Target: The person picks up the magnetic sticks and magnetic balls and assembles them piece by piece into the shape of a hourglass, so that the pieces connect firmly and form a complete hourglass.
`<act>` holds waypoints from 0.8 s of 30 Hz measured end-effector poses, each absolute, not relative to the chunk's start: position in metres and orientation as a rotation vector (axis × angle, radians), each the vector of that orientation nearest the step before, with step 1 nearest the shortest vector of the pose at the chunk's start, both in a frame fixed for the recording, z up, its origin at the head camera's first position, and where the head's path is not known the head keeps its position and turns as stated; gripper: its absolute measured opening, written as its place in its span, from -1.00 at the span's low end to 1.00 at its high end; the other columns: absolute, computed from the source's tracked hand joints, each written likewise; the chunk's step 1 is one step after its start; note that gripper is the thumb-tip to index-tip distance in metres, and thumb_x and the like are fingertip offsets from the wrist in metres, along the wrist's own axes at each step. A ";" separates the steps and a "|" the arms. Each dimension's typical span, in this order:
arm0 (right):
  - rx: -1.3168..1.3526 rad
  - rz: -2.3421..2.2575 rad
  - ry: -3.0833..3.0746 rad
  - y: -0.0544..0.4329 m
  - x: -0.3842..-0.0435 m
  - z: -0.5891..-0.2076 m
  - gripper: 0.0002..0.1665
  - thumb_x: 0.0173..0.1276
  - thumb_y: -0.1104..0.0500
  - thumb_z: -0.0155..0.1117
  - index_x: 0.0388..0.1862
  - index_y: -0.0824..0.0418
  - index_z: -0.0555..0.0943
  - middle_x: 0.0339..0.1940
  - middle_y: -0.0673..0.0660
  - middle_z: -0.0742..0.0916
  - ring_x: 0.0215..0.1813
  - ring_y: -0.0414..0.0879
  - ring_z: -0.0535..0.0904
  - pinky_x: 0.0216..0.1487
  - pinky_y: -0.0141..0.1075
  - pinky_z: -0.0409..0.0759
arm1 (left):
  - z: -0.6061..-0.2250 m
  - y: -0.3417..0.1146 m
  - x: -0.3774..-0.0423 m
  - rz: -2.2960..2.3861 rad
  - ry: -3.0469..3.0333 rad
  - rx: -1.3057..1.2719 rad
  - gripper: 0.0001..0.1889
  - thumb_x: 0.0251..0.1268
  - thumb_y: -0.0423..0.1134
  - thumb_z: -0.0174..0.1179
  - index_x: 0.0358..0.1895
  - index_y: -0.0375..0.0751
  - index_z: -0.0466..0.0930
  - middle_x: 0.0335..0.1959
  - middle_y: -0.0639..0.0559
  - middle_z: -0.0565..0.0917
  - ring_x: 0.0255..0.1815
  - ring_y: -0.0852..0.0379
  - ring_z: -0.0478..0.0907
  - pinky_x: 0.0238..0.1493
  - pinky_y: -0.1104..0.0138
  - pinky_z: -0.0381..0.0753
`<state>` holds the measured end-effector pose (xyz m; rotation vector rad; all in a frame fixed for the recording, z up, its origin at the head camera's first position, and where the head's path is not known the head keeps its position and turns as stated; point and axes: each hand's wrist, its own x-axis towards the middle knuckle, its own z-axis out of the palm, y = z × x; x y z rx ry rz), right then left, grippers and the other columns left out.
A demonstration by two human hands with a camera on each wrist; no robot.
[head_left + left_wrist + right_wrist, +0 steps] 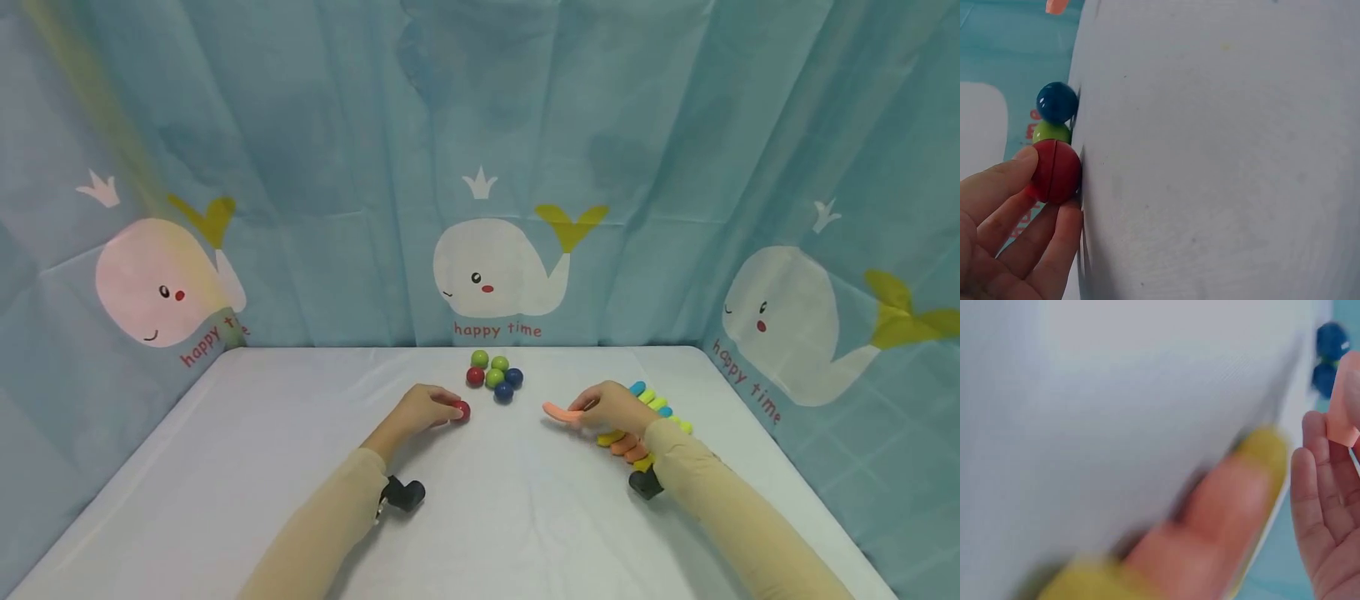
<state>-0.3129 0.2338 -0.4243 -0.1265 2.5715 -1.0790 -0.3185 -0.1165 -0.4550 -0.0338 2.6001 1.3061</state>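
My left hand (426,408) pinches a glossy red ball (462,410) between thumb and fingers, low over the white table. The left wrist view shows a thin seam down this red ball (1057,172). My right hand (609,407) holds a curved orange stick (561,412) by one end, its free end pointing left. In the right wrist view, the orange stick (1340,403) is partly cut off by the frame edge. Below and behind the right hand lies a row of coloured sticks (624,447), yellow, orange, green and blue, partly hidden by the hand and sleeve.
Toward the table's far edge sits a cluster of balls: several green (480,358), blue (504,392) and one red (476,377). The white cloth (480,517) covers the table. A blue curtain (315,167) with whale prints hangs around its back and sides.
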 end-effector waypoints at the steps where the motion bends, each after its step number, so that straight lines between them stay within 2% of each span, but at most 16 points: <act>1: -0.182 -1.080 2.584 0.231 -0.314 -0.423 -0.80 0.24 0.15 0.41 -0.15 0.01 0.78 -0.11 0.01 0.76 -0.14 -0.07 0.55 -0.24 -0.30 0.54 | -0.455 -0.118 -0.318 1.315 2.599 -0.039 -0.68 0.17 -0.08 0.41 -0.01 -0.06 0.73 0.00 -0.03 0.72 -0.04 0.07 0.59 0.06 0.20 0.64; 6: -0.300 -1.154 2.558 0.214 -0.312 -0.423 -0.76 0.21 0.13 0.45 -0.11 0.05 0.79 -0.06 0.01 0.78 -0.01 -0.09 0.58 0.00 -0.25 0.54 | -0.454 -0.123 -0.314 1.358 2.581 -0.075 -0.69 0.17 -0.11 0.41 -0.01 -0.03 0.74 0.01 -0.02 0.72 0.00 0.06 0.58 0.11 0.17 0.62; 11: -0.291 -1.252 2.497 0.202 -0.303 -0.426 -0.70 0.26 0.08 0.43 -0.02 0.03 0.77 0.05 -0.01 0.76 0.15 -0.07 0.55 0.18 -0.12 0.51 | -0.453 -0.127 -0.311 1.344 2.556 -0.050 -0.67 0.15 -0.10 0.43 0.00 -0.02 0.74 0.02 0.00 0.73 0.00 0.08 0.60 0.13 0.16 0.62; 14: -0.336 -1.289 2.517 0.193 -0.300 -0.427 -0.69 0.28 0.13 0.40 0.00 0.10 0.76 0.04 0.03 0.77 0.13 -0.07 0.56 0.18 -0.13 0.53 | -0.456 -0.129 -0.309 1.346 2.554 -0.027 -0.67 0.16 -0.09 0.42 0.02 0.00 0.74 0.03 0.01 0.72 0.03 0.07 0.58 0.16 0.13 0.60; 19: -0.334 -1.395 2.530 0.177 -0.299 -0.430 -0.72 0.24 0.17 0.44 -0.05 0.17 0.76 -0.08 0.06 0.79 -0.01 -0.11 0.60 0.04 -0.28 0.59 | -0.463 -0.132 -0.304 1.451 2.541 -0.062 -0.64 0.18 -0.05 0.39 0.05 0.01 0.73 0.10 -0.01 0.70 0.18 0.00 0.53 0.25 0.04 0.54; 21: -0.297 -1.447 2.507 0.172 -0.299 -0.432 -0.71 0.21 0.15 0.48 -0.08 0.15 0.77 -0.11 0.04 0.79 -0.03 -0.13 0.60 0.04 -0.30 0.59 | -0.465 -0.133 -0.300 1.523 2.511 -0.086 -0.64 0.18 -0.05 0.39 0.05 0.00 0.72 0.11 -0.03 0.70 0.18 0.00 0.53 0.25 0.07 0.55; 24: -0.288 -1.488 2.485 0.165 -0.297 -0.436 -0.66 0.19 0.11 0.50 -0.04 0.16 0.76 -0.10 0.05 0.80 -0.02 -0.15 0.62 0.08 -0.26 0.60 | -0.469 -0.134 -0.296 1.689 2.393 -0.091 -0.63 0.24 -0.13 0.36 0.10 -0.14 0.68 0.12 -0.13 0.67 0.12 0.02 0.61 0.21 0.14 0.63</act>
